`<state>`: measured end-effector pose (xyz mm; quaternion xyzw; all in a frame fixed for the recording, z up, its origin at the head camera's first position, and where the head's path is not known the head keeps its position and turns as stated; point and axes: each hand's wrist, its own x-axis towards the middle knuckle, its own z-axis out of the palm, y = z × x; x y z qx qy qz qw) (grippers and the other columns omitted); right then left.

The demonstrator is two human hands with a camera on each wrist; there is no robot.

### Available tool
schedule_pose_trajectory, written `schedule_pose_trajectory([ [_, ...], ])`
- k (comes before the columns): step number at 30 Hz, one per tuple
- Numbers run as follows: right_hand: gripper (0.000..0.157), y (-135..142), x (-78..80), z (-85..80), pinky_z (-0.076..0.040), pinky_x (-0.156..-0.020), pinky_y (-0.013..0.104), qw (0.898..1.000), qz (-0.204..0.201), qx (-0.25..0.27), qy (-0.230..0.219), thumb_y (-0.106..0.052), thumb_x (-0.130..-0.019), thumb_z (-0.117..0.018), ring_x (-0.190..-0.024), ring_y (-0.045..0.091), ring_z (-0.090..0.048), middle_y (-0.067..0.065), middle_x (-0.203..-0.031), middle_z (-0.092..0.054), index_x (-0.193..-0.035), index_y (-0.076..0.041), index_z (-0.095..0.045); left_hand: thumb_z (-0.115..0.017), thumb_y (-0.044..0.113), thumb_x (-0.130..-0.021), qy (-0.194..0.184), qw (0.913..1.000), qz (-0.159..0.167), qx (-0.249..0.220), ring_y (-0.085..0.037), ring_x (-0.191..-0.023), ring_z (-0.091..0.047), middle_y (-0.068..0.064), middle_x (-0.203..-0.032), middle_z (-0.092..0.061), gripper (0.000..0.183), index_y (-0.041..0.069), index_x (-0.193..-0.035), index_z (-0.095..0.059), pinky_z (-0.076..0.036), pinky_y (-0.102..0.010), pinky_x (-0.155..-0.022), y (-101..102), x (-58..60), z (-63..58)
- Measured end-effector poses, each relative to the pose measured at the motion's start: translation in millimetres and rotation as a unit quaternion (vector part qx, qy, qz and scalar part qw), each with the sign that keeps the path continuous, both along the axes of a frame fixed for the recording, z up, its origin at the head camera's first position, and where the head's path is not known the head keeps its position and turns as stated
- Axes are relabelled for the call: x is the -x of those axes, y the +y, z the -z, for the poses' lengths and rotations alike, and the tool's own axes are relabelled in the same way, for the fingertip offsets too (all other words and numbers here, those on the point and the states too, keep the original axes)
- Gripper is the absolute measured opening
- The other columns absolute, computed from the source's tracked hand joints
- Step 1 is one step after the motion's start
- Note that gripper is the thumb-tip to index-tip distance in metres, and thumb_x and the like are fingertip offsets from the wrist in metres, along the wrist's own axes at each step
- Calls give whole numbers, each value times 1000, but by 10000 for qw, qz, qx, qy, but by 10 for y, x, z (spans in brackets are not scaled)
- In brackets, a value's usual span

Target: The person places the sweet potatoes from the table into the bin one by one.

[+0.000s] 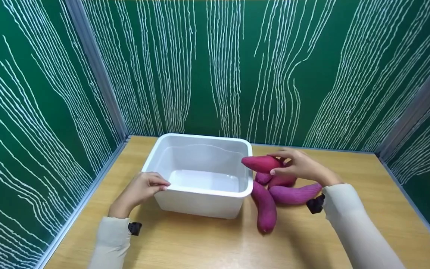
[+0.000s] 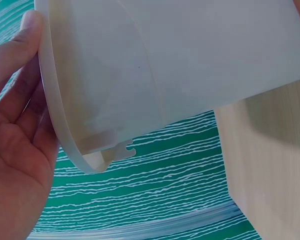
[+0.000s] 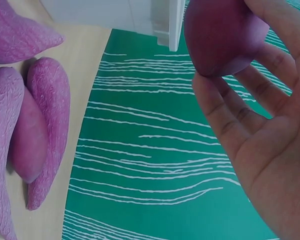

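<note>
My left hand (image 1: 140,190) grips the near left rim of a white plastic tub (image 1: 200,203); in the left wrist view the thumb lies on one side of the rim and the fingers on the other. With the right hand (image 1: 300,164) I hold a reddish sweet potato (image 1: 260,163) by its thick end, in the air at the tub's right rim. The right wrist view shows thumb and fingers around this sweet potato (image 3: 222,37). No contents show inside the tub. Several purple sweet potatoes (image 1: 266,209) lie on the table under and beside the right hand.
The wooden table (image 1: 185,243) carries the tub and the sweet potatoes. Green panels (image 1: 215,67) with wavy white lines stand behind and at both sides, joined by grey metal posts (image 1: 99,71). One sweet potato (image 1: 295,193) lies close to the right wrist.
</note>
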<state>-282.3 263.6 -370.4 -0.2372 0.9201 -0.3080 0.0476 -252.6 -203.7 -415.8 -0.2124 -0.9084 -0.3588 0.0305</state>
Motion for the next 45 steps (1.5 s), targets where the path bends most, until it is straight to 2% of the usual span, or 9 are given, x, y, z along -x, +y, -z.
schedule_pose_trajectory([
  [4, 55, -60, 22, -22, -51, -91, 47, 9999, -156, 59, 30, -33, -86, -73, -102, 28, -63, 12, -122, -60, -132, -10, -57, -73, 6, -82, 138, 9999, 94, -22, -18, -89, -63, -3, -93, -73, 14, 7, -95, -78, -57, -32, -80, -1, -3, 2],
  [9, 54, -144, 58, -45, -51, -90, 48, 9996, -227, -45, 152, -29, -86, -72, -105, 30, -61, 15, -125, -58, -133, -6, -56, -73, 5, -82, 132, 9998, 136, -67, -19, -90, -63, -4, -94, -73, 14, 6, -96, -77, -57, -34, -82, 2, -9, -10],
  [14, 55, -250, 76, -92, -48, -92, 49, 9994, -242, -113, 241, -30, -86, -72, -108, 28, -55, 13, -129, -57, -134, -10, -56, -73, 6, -82, 178, 9997, 135, -31, -20, -90, -63, -5, -93, -73, 14, 6, -95, -77, -56, -38, -83, -5, -18, -29],
  [19, 57, -365, 104, -151, -49, -86, 38, 9990, -375, -33, 242, -33, -85, -73, -102, 23, -54, 7, -124, -59, -137, -19, -54, -73, 6, -82, 202, 9997, 134, 12, -19, -91, -63, -4, -94, -73, 14, 7, -96, -77, -56, -38, -84, -7, -23, -35],
  [22, 58, -430, 127, -174, -49, -85, 34, 9989, -383, -86, 241, -36, -85, -73, -100, 21, -53, 5, -120, -60, -137, -19, -55, -73, 7, -83, 197, 9997, 141, 21, -20, -92, -63, -4, -94, -73, 14, 7, -96, -77, -56, -39, -85, -6, -18, -33],
  [29, 54, -563, 171, -182, -51, -84, 36, 9981, -470, -183, 343, -39, -84, -73, -100, 23, -55, 6, -121, -61, -131, -15, -59, -71, 8, -84, 4, 10000, 68, 42, -20, -94, -64, -3, -97, -73, 14, 9, -97, -77, -55, -40, -87, 5, -7, -18],
  [36, 55, -696, 210, -203, -52, -84, 36, 9989, -361, -240, 177, -41, -84, -73, -101, 23, -56, 5, -119, -60, -133, -19, -58, -74, 8, -82, 520, 9979, 399, 15, -18, -86, -64, -3, -90, -73, 12, 7, -92, -78, -55, -31, -80, -15, 5, -9],
  [41, 57, -785, 225, -233, -52, -88, 40, 9995, -200, -252, 63, -42, -84, -73, -108, 24, -53, 5, -126, -58, -134, -21, -57, -73, 9, -82, 285, 9992, 280, -9, -17, -89, -63, -2, -93, -73, 13, 8, -95, -78, -56, -34, -83, -18, -1, -21],
  [45, 57, -845, 251, -227, -52, -88, 40, 9991, -260, -275, 169, -41, -84, -72, -108, 24, -53, 6, -125, -58, -135, -20, -56, -73, 8, -82, 148, 9996, 222, -38, -19, -91, -63, -3, -94, -73, 14, 8, -96, -77, -55, -38, -85, -16, -6, -29],
])
